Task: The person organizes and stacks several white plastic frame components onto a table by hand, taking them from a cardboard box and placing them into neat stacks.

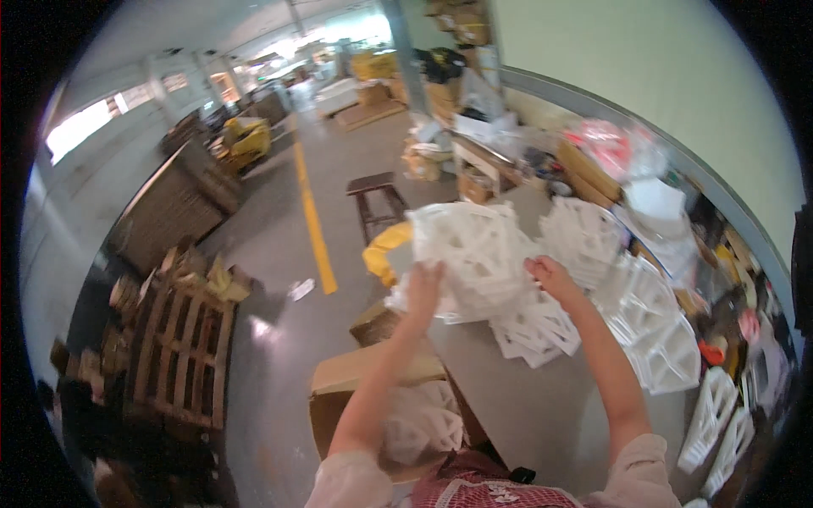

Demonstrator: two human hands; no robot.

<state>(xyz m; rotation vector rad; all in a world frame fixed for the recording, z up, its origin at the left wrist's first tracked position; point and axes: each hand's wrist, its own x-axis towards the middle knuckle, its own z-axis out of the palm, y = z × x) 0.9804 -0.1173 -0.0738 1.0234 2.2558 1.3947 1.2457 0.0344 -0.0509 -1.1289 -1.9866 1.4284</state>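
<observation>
Red checked apron (478,493), worn; white frame stack (478,245) is pinched at opposite edges by left hand (426,284) and right hand (550,278), above tabletop (517,406); some frames (428,419) are boxed in carton (339,377), loose piles (652,326) left unboxed.

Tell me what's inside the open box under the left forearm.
The box holds white openwork pieces. The left forearm hides part of the inside; anything beneath the pieces is covered.

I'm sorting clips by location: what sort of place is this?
Probably a factory or warehouse floor: a wooden pallet, a yellow floor line and a stack of white parts suggest it.
</observation>
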